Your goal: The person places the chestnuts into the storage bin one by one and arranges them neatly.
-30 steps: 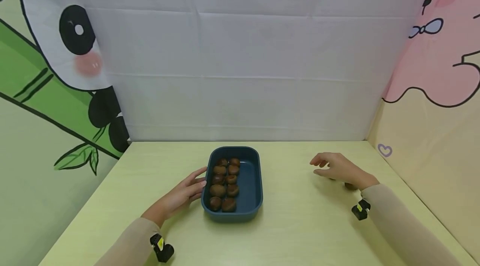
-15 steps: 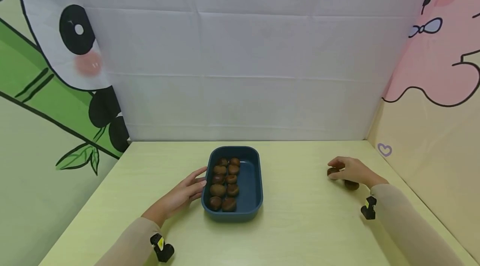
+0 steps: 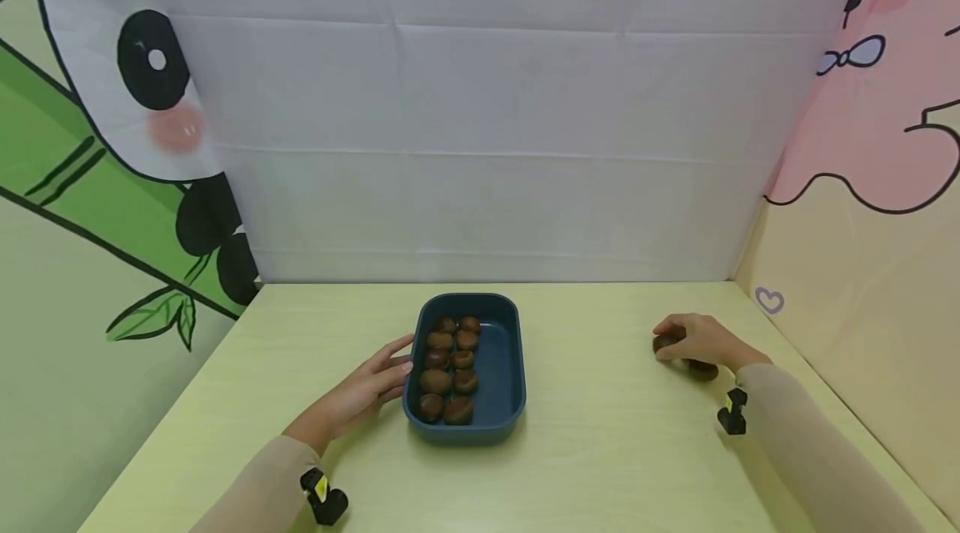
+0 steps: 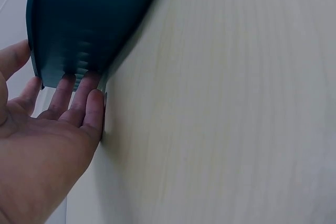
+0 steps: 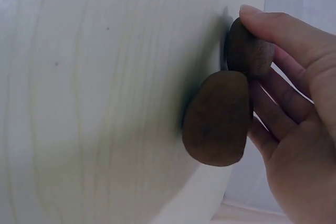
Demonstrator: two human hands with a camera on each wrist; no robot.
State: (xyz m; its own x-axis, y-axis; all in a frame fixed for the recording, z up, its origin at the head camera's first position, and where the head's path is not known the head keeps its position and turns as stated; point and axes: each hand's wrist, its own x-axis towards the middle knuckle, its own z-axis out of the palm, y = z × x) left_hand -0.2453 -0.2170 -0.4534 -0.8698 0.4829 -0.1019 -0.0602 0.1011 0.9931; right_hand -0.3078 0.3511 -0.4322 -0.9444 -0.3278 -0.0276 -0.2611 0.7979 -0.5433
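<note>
A dark blue rectangular box [image 3: 497,374] stands on the table, with several brown chestnuts [image 3: 435,382] in two columns along its left side. My left hand [image 3: 360,393] rests its extended fingertips against the box's left wall; the left wrist view has the fingers [image 4: 63,95] touching that wall [image 4: 89,19]. Over at the right of the table, my right hand [image 3: 705,341] pinches a chestnut [image 5: 249,51] between thumb and fingers. Close behind it, nearer the wrist, lies a second chestnut [image 5: 218,121], partly under the hand in the head view.
The pale yellow table [image 3: 577,433] ends at a white cloth backdrop [image 3: 495,141]. Cartoon-printed side panels border it left and right. Small black devices [image 3: 322,497] are strapped at both wrists.
My right hand has moved right and closer to its body side, and its fingers have closed on a chestnut. The left hand and box have stayed still.
</note>
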